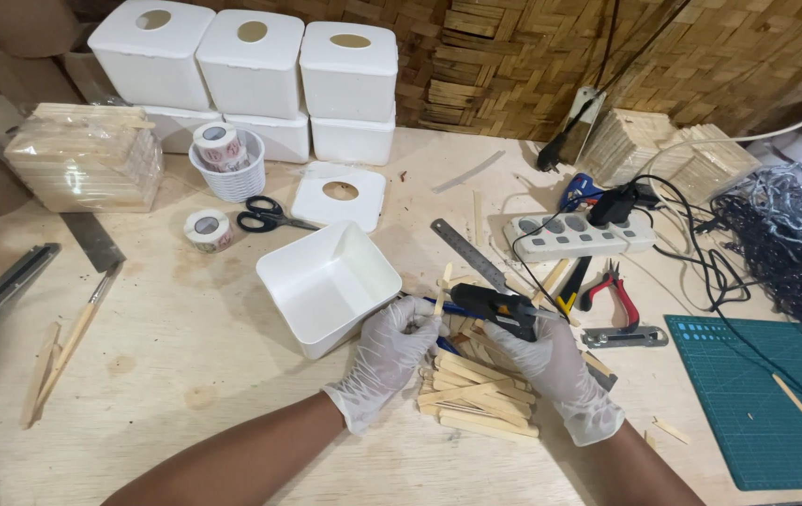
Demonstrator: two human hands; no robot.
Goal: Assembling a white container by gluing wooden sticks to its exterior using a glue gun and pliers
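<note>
Both my hands wear thin white gloves. My right hand (551, 361) grips a black glue gun (499, 307), its nozzle pointing left. Pinched upright in the fingers of my left hand (391, 351) is a thin wooden stick (441, 288), right at the gun's tip. Below and between my hands lies a heap of loose wooden sticks (476, 398). An open white plastic box (326, 281) sits just left of my left hand, tilted, touching or nearly touching the fingers.
White lidded boxes (251, 70) are stacked at the back, one loose lid (340, 195) in front. Scissors (265, 217), tape rolls (207, 228), a steel ruler (469, 253), power strip (577, 234), red pliers (618, 290), a green cutting mat (766, 403) and stick bundles (82, 159) surround the work spot.
</note>
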